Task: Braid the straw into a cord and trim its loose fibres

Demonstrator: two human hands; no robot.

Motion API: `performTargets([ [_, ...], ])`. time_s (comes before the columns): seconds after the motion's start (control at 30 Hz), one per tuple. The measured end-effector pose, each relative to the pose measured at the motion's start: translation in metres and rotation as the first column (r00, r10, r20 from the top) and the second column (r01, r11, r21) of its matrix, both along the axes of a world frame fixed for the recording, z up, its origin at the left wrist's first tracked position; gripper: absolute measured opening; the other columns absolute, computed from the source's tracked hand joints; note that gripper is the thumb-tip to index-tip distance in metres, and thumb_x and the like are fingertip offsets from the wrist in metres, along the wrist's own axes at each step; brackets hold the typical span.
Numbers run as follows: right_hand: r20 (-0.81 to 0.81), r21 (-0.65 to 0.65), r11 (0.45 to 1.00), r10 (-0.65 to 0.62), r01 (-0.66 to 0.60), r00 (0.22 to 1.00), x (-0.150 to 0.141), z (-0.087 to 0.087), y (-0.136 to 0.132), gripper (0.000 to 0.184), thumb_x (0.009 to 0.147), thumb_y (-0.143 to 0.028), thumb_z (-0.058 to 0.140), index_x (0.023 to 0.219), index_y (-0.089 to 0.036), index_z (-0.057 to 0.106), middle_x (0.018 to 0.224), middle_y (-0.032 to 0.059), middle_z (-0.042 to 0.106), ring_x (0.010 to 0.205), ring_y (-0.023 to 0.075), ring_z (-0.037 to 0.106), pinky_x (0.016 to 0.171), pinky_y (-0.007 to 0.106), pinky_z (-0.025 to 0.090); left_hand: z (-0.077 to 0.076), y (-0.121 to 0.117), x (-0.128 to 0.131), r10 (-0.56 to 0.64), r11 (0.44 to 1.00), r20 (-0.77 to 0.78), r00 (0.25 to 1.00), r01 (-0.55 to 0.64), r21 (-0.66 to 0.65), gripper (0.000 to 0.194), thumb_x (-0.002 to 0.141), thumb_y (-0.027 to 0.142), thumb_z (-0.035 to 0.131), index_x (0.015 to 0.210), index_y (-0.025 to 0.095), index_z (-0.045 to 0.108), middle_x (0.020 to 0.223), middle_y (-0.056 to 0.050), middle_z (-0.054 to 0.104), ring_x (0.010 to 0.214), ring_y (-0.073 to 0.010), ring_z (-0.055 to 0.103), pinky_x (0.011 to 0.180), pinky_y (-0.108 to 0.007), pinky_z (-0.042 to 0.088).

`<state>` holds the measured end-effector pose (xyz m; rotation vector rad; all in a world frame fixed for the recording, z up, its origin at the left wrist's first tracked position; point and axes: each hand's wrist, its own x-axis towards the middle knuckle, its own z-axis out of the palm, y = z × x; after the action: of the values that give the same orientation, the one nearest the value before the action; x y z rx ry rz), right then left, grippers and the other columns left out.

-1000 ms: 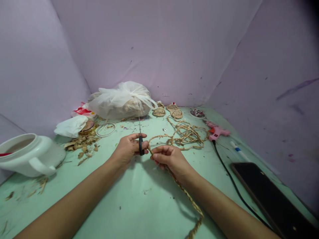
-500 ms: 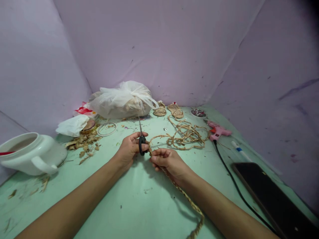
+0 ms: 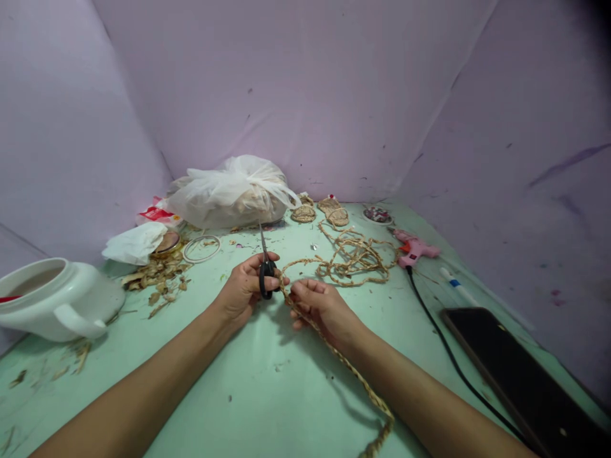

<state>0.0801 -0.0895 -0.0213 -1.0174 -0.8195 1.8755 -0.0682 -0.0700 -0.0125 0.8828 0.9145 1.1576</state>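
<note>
Between lilac walls (image 3: 305, 95), green tabletop (image 3: 258, 381)

- I'm in what looks like a craft corner, lilac walls (image 3: 305, 89) close around my green desk (image 3: 258, 407).
- Mid-desk I have scissors (image 3: 263, 283) and braided cord (image 3: 377, 401).
- Near the right edge lies a pink glue gun (image 3: 418, 250).
- Toward the back edge sit woven pieces (image 3: 338, 216).
</note>
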Motion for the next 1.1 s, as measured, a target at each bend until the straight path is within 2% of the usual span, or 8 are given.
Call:
performTargets([
  [0.2, -0.074, -0.123, 0.978, 0.162, -0.17, 0.984, 0.006, 0.001, 0.003, 0.014, 0.071, -0.023, 0.059, 0.073, -0.01, 0.061, 0.058, 0.0009, 0.059, 0.041, 0.0062, 0.051, 0.037, 0.017, 0.046, -0.002, -0.004, 0.002, -0.07, 0.996, 0.024, 0.997, 0.068, 0.051, 0.043, 0.052, 0.005, 0.065, 0.09, 0.016, 0.051, 0.065, 0.0, 0.062, 0.061, -0.0149, 0.061, 0.053, -0.022, 0.046],
  [0.37, -0.227, -0.151, 0.941, 0.264, -0.302, 0.937, 0.009, 0.002, 0.002, 0.016, 0.063, -0.015, 0.066, 0.078, -0.009, 0.063, 0.062, -0.0001, 0.059, 0.046, 0.0046, 0.053, 0.043, 0.015, 0.049, -0.004, -0.004, 0.003, -0.095, 0.995, 0.048, 0.994, 0.093, 0.036, 0.044, 0.053, 0.007, 0.064, 0.093, 0.018, 0.048, 0.07, -0.001, 0.064, 0.05, -0.0106, 0.056, 0.052, -0.024, 0.045],
  [0.53, -0.049, -0.066, 0.997, -0.043, 0.04, 0.998, 0.006, 0.002, 0.003, 0.017, 0.05, -0.013, 0.07, 0.062, -0.011, 0.058, 0.053, -0.0012, 0.058, 0.041, 0.006, 0.051, 0.04, 0.017, 0.046, 0.002, -0.001, -0.002, 0.042, 0.985, -0.262, 0.964, 0.005, 0.175, 0.037, 0.059, 0.02, 0.064, 0.093, 0.016, 0.049, 0.064, 0.001, 0.059, 0.059, -0.0125, 0.056, 0.056, -0.023, 0.043],
  [0.6, 0.046, -0.016, 0.962, -0.273, 0.274, 0.961, 0.007, 0.002, 0.007, 0.016, 0.048, -0.012, 0.069, 0.058, -0.012, 0.056, 0.048, -0.0029, 0.056, 0.037, 0.0062, 0.048, 0.037, 0.018, 0.043, 0.007, -0.003, -0.007, 0.135, 0.949, -0.537, 0.833, 0.047, 0.311, 0.032, 0.064, 0.026, 0.06, 0.092, 0.015, 0.05, 0.064, 0.0, 0.058, 0.06, -0.0127, 0.055, 0.058, -0.025, 0.042],
  [0.67, 0.12, 0.074, 0.893, -0.449, 0.444, 0.885, 0.009, 0.002, 0.013, 0.015, 0.048, -0.012, 0.067, 0.058, -0.013, 0.056, 0.044, -0.0048, 0.053, 0.034, 0.0063, 0.046, 0.034, 0.018, 0.04, 0.012, -0.008, -0.011, 0.268, 0.861, -0.774, 0.573, 0.219, 0.46, 0.029, 0.065, 0.026, 0.056, 0.093, 0.017, 0.053, 0.068, 0.0, 0.059, 0.062, -0.0132, 0.054, 0.063, -0.027, 0.042],
  [0.77, 0.189, 0.192, 0.847, -0.528, 0.496, 0.828, 0.012, 0.001, 0.019, 0.012, 0.05, -0.014, 0.064, 0.059, -0.014, 0.056, 0.042, -0.0063, 0.051, 0.033, 0.0069, 0.045, 0.035, 0.02, 0.041, 0.016, -0.015, -0.013, 0.497, 0.692, -0.859, 0.122, 0.543, 0.477, 0.035, 0.065, 0.023, 0.05, 0.099, 0.02, 0.056, 0.074, -0.002, 0.061, 0.066, -0.0164, 0.054, 0.066, -0.03, 0.039],
  [0.83, 0.22, 0.21, 0.864, -0.498, 0.458, 0.839, 0.012, 0.001, 0.02, 0.012, 0.05, -0.014, 0.063, 0.061, -0.013, 0.057, 0.044, -0.006, 0.052, 0.034, 0.0075, 0.047, 0.039, 0.021, 0.043, 0.015, -0.017, -0.01, 0.555, 0.66, -0.828, -0.081, 0.649, 0.379, 0.039, 0.067, 0.024, 0.047, 0.105, 0.02, 0.055, 0.074, -0.005, 0.061, 0.066, -0.0188, 0.054, 0.065, -0.032, 0.038],
  [1.1, 0.193, 0.276, 0.884, -0.434, 0.376, 0.88, 0.009, -0.001, 0.015, 0.017, 0.052, -0.016, 0.065, 0.068, -0.015, 0.059, 0.056, -0.0017, 0.059, 0.048, 0.0107, 0.055, 0.053, 0.027, 0.051, 0.015, -0.017, -0.004, 0.543, 0.722, -0.784, -0.301, 0.643, 0.254, 0.045, 0.071, 0.024, 0.041, 0.114, 0.014, 0.051, 0.081, -0.011, 0.06, 0.071, -0.0252, 0.056, 0.066, -0.038, 0.037],
])
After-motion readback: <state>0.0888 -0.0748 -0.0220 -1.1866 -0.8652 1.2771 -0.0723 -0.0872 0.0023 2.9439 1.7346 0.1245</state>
